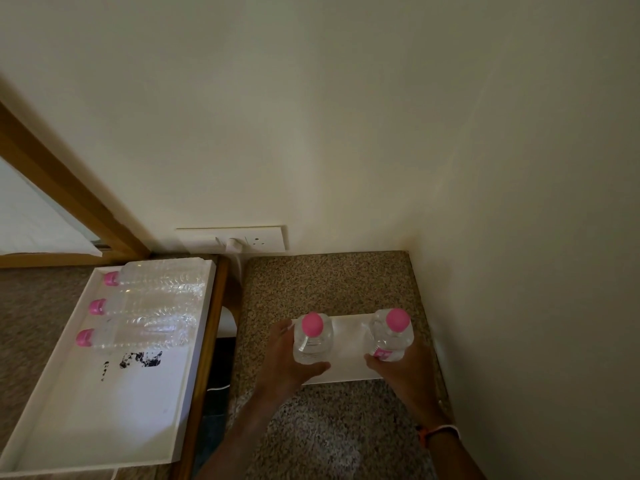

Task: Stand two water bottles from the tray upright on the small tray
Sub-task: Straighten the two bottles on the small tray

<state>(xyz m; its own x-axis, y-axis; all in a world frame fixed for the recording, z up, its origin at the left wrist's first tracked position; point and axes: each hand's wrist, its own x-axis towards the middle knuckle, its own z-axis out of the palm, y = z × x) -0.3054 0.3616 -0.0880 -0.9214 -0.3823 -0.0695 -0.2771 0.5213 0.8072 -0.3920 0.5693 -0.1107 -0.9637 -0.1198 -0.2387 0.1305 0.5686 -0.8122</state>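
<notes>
Two clear water bottles with pink caps stand upright on the small white tray (348, 370) on a speckled stone counter. My left hand (287, 358) wraps around the left bottle (312, 339). The right bottle (393, 336) is gripped low on its body by my right hand (398, 372). A large white tray (52, 427) on the left holds three more pink-capped bottles (145, 306) lying on their sides at its far end.
The stone counter (311, 282) sits in a corner, with walls behind it and close on the right. A wall socket (256, 239) with a plug is behind. A gap with cables separates the counter from the wooden-edged table under the large tray.
</notes>
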